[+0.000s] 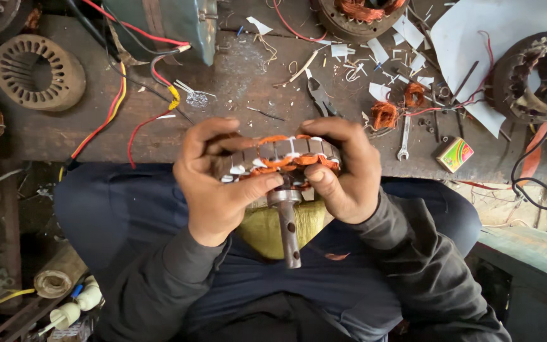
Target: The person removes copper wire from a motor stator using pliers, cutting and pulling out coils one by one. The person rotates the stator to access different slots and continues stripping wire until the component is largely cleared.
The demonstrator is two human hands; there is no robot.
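Note:
Both hands hold a round motor stator [284, 156] with copper windings and white paper slot liners, over my lap. My left hand [216, 183] grips its left side, thumb pressing across the front face. My right hand [343, 171] wraps its right side, thumb near the centre. A rusty steel shaft [288, 228] sticks out of the stator toward me, with a hole through it. A yellow cloth [257, 231] lies on my lap under the stator.
A worn wooden bench [235, 76] lies ahead with pliers [319, 95], a spanner [404, 136], copper wire coils [384, 115], paper scraps, a small colourful box [454, 154] and red and yellow wires [106, 117]. Bare stator cores sit at left [38, 71] and right [539, 76].

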